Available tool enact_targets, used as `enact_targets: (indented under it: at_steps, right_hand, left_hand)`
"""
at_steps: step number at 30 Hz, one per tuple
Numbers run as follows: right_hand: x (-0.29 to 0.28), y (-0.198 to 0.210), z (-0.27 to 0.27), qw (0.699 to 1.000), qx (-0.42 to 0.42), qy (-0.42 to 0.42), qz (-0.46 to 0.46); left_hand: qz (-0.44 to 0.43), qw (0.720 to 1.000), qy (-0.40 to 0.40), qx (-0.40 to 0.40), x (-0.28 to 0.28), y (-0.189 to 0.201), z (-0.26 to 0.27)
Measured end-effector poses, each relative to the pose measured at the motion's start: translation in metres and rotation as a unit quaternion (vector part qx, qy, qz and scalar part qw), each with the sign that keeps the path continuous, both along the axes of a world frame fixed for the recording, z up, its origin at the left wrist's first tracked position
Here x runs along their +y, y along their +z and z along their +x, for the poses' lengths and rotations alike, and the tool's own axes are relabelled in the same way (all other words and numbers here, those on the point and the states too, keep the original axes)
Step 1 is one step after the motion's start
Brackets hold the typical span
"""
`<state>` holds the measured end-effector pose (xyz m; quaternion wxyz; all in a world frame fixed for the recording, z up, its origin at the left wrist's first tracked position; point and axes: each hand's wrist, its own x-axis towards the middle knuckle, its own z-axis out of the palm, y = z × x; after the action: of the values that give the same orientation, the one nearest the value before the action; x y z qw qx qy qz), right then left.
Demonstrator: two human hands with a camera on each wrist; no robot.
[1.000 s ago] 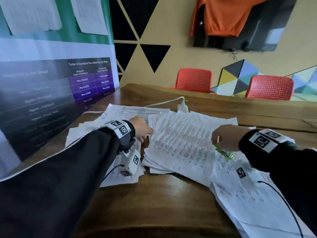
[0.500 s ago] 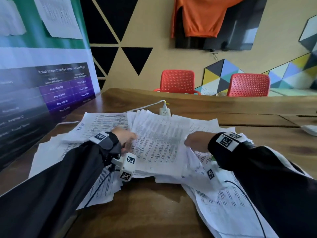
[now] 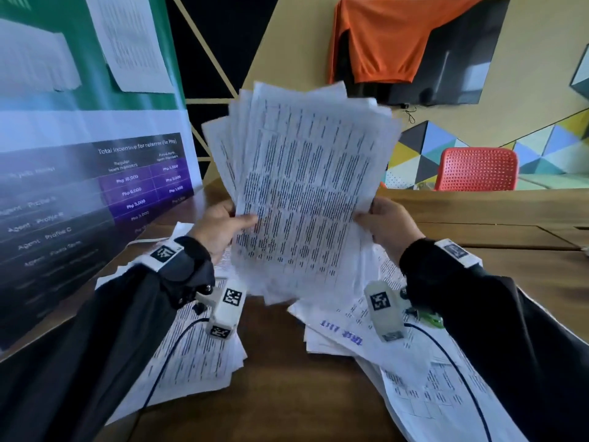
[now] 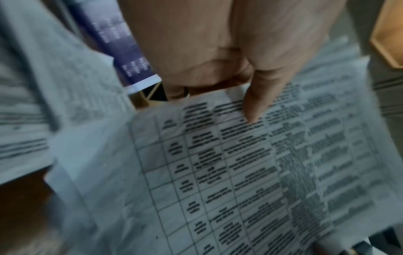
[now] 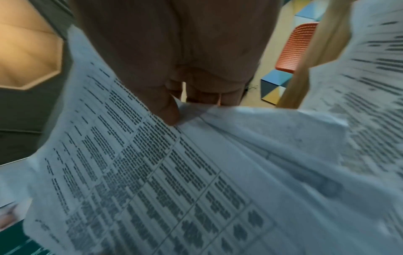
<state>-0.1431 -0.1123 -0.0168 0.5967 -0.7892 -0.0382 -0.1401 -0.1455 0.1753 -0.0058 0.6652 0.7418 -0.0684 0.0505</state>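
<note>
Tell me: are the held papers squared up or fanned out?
Fanned out. The held papers stand upright, top corners splayed at different angles; the left hand and right hand pinch their sides.

left hand (image 4: 218,51) | thumb pinning printed table sheets (image 4: 240,172) | blurred

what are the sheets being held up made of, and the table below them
The stack of sheets is thin matte white paper: printed tables, edges that fan and bend. The table is probably wood or wood-look laminate: brown grain, faint sheen.
</note>
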Motion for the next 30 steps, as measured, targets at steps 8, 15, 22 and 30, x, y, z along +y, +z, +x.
enact_targets:
  at_steps: [8,15,22,30]
  right_hand:
    - [0.037,0.031,-0.018,0.992,-0.121,-0.012,0.026]
    - [0.029,0.035,-0.019,0.991,-0.116,-0.066,-0.010]
    - [0.011,0.096,-0.049,0.919,-0.303,-0.137,-0.211]
    - [-0.013,0.063,-0.038,0.977,-0.157,-0.104,-0.094]
  left_hand:
    - [0.054,0.994,0.046,-0.083,-0.006,0.022,0.000]
    - [0.091,0.976,0.109,-0.166,-0.009,0.014,0.002]
    - [0.211,0.911,0.102,-0.340,-0.016,0.061,0.010]
    - [0.094,0.917,0.324,-0.214,0.022,0.019,0.022]
